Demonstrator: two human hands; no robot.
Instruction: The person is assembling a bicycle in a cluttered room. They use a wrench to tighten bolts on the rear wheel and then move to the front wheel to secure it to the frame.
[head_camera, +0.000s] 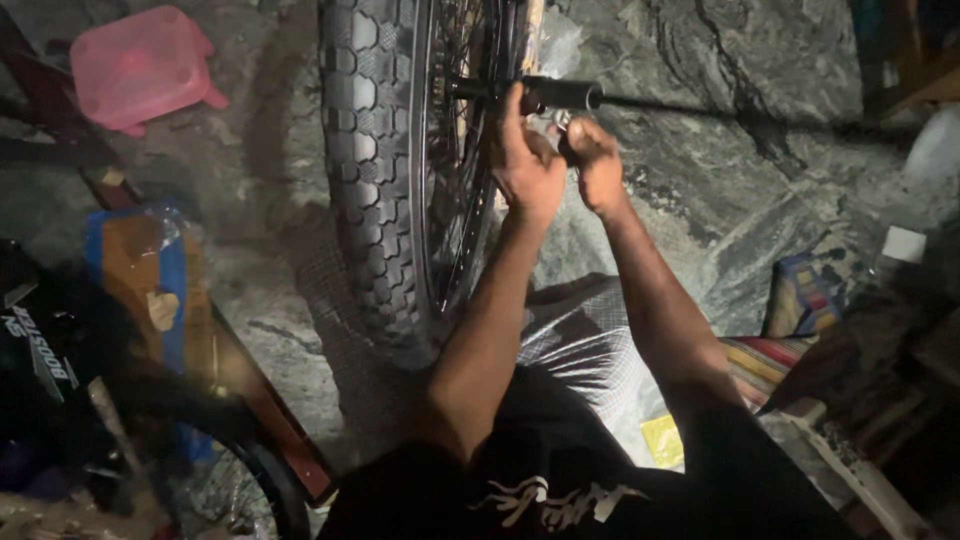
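Grey veined stone floor (760, 190) is lying dimly lit beneath a black knobbly-treaded bicycle wheel (365, 170), standing upright at centre: heavy, stiff, best gripped at its black axle peg (562, 94). Left hand (525, 160) is curling against that peg; right hand (592, 158) is closing in a fist just beside, its contents hidden.

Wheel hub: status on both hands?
Left hand gripping black axle peg at wheel hub. Right hand closed beside it, contents unclear. Nothing blocking.
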